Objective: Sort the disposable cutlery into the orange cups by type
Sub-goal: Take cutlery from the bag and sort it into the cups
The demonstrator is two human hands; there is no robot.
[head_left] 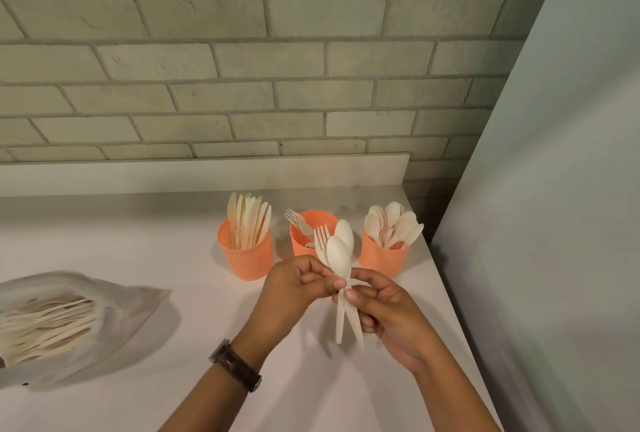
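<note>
- Step in hand: you're splitting a mixed bundle held upright above the tabletop, in front of the cups.
- Bundle: two spoons and at least one fork, heads up, handles pointing down at you. Can't tell if anything else is tucked behind.
- Left hand: fingers and thumb pinch the bundle at the necks.
- Right hand: fingers curled round the handles just below, thumb on top.
- Cups stand in a row near the wall: knife cup left, fork cup middle, spoon cup right. The fork cup looks the least filled.
- Next, as I read it: peel the spoons off with the right hand and drop them handles down in the spoon cup; the fork goes to the middle.
- Keep the pinch firm while separating; the handles overlap and could slip out together.
- Far from done: the bag at the left holds plenty of unsorted pieces.
</note>
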